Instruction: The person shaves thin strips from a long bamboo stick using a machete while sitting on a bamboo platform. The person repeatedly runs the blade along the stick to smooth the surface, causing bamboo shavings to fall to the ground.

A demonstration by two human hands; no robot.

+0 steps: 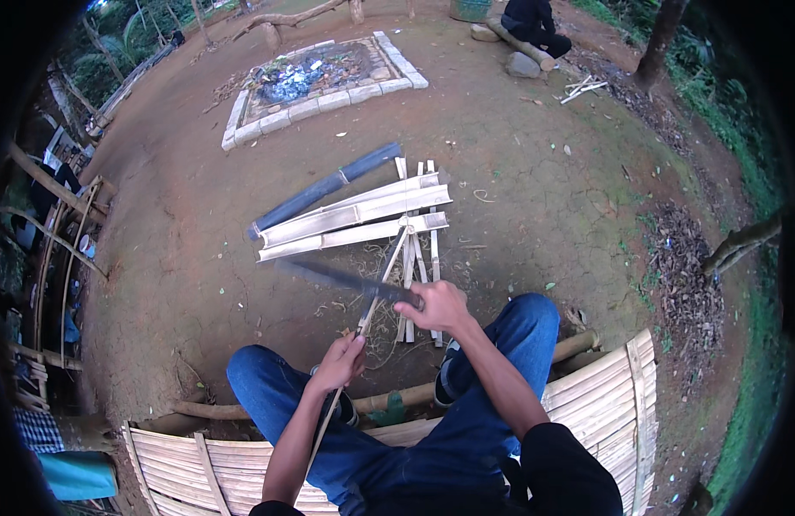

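Observation:
My left hand is closed round a thin bamboo strip, which runs from beside my lap up and away toward the bamboo pile. In my right hand is the handle of a long dark machete. Its blade points left, crosses the strip beyond my left hand and is smeared by motion. Just past it on the ground lie split bamboo halves, pale inner side up, and a dark bamboo piece. Several narrow bamboo strips lie under them, pointing toward me.
I sit on a bamboo slat bench, knees apart. Thin shavings litter the earth between my feet. Farther off is a brick-edged fire pit with ash. A person sits on a log at the far right, near a stone.

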